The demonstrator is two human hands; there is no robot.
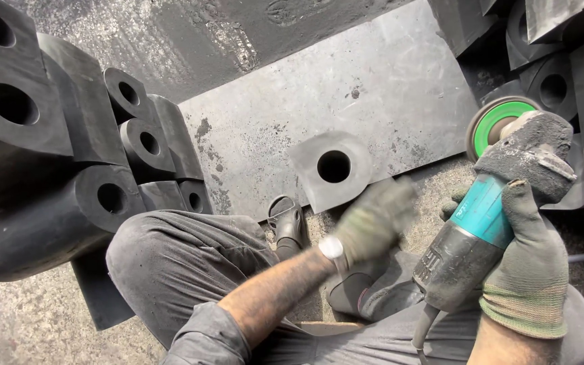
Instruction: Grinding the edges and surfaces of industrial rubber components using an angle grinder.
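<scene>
The person wore dusty grey knit gloves on both hands [373,220], a silver wristwatch [332,249], grey trousers [170,263] and black shoes [288,220].

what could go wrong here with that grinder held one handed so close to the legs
1. The right hand alone grips the dusty teal-bodied angle grinder; if its green-backed disc catches, one hand may not control the kick.
2. The blurred gloved left hand hangs free near the grey rubber block with a round hole, and might stray toward the disc.
3. The grinder's cable trails across the lap and could snag on a knee.
</scene>
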